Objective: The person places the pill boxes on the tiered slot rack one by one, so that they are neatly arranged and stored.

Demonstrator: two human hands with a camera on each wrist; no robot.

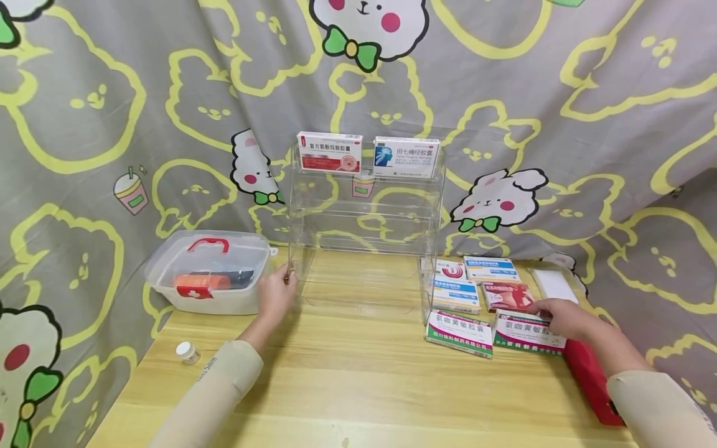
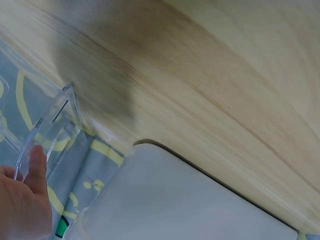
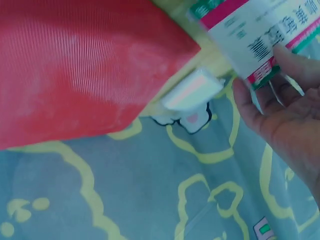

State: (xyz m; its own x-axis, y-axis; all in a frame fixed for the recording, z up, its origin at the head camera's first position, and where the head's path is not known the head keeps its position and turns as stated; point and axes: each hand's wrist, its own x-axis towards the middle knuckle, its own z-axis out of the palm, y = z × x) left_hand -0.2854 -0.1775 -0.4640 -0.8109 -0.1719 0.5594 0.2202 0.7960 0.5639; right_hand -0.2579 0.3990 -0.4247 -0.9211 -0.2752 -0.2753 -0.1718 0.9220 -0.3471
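The clear acrylic shelf rack (image 1: 364, 242) stands on the wooden table (image 1: 358, 386); the left hand (image 1: 276, 297) pinches its left front edge. Right of the rack, the right hand (image 1: 562, 317) grips a green-and-pink medicine box (image 1: 523, 333), its fingertips hidden.

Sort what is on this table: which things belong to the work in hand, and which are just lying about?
In hand: clear acrylic shelf, steadied by the left hand; green-and-pink medicine box, gripped by the right hand; the other medicine boxes beside it; two boxes on the top tier.

Lying about: first-aid case; small white-capped bottle; red item.
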